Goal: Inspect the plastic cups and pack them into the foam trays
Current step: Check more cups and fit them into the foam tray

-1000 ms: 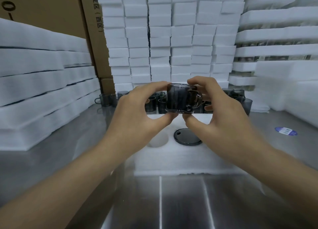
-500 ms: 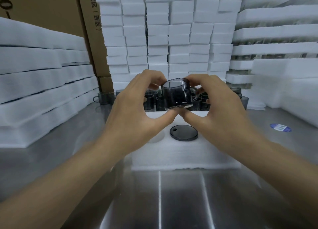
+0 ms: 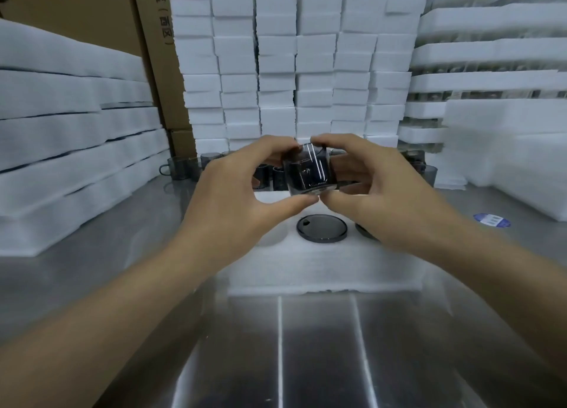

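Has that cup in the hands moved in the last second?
Yes, but only turned: its handle no longer shows. The held cup stays above the seated cup in the foam tray.

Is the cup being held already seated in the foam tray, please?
No, the left hand and right hand hold the cup in the air, above the tray.

Dim-ish, cool light overall. Long white glare streaks on steel tabletop (image 3: pixel 306 352) nr front edge. Foam tray stacks (image 3: pixel 61 116) at left smeared w/ blur; fisheye bending twd corners. Thin bright highlight on cup (image 3: pixel 308 174).
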Demonstrator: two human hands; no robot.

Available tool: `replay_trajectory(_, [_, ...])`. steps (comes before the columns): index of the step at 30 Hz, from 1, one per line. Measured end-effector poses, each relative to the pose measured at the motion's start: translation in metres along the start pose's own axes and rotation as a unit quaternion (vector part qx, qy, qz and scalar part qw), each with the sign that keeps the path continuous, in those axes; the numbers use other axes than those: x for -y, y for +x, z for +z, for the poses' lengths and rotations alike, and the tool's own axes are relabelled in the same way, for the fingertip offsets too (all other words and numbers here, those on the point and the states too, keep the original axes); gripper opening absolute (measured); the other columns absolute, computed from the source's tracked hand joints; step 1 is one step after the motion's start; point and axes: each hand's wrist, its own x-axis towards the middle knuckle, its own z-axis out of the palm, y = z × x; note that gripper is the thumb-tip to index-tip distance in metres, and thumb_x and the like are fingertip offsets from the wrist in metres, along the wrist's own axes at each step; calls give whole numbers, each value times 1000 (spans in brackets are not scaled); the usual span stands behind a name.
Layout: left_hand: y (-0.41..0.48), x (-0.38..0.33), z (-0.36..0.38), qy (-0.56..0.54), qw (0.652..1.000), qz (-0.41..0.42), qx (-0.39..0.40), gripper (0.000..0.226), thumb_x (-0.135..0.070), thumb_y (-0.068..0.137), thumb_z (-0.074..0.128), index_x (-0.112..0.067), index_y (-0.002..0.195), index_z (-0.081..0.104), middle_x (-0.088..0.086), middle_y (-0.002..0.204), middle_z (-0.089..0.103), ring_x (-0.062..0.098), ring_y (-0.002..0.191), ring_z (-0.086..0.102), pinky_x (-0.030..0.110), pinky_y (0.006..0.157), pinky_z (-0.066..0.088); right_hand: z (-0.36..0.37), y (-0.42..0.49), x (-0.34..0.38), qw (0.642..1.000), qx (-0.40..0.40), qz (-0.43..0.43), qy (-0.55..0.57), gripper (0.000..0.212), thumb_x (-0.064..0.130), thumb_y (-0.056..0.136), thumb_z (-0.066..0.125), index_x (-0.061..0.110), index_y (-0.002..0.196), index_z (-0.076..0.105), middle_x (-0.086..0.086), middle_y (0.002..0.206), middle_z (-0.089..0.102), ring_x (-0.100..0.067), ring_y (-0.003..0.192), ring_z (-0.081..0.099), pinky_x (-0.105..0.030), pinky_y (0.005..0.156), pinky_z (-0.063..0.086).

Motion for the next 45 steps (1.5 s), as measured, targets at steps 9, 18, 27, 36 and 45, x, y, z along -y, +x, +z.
replay_trajectory(9, [0,6,0,14,997,9,70,58,-62,89,75,-48,142,57,-25,134,61,4,132,57,21,100,44,-4,3,-4,998,-17,51,45,34,45,81,90,38,110,75,10,103,80,-9,97,76,-35,93,59])
replay_trajectory(18, [-9,56,-6,-180,932,-303,83,41,-62,89,57,-37,109,81,-13,111,79,7,108,73,34,93,50,-30,14,-36,965,-156,167,130,20,38,72,67,36,91,74,15,84,74,-9,84,74,-46,87,65])
replay_trajectory(27, [-12,66,-13,-167,934,-298,107,28,-46,89,66,-24,96,82,6,103,79,31,106,73,59,106,50,-19,7,-33,980,-105,147,88,33,37,74,63,35,106,70,6,98,77,-29,102,74,-38,85,57])
replay_trajectory(36, [-13,60,-7,-122,952,-255,113,39,-29,110,50,-2,95,74,18,98,74,40,98,67,61,94,50,9,-12,26,995,43,-6,85,57,47,71,78,43,127,68,20,122,73,-3,113,72,-24,92,60])
replay_trajectory(45, [-12,51,-8,-123,959,-214,141,57,-38,100,39,4,121,72,20,123,74,38,123,66,58,110,48,31,-28,29,989,133,-61,-2,60,34,93,68,34,151,56,27,143,58,3,139,52,-19,114,42])
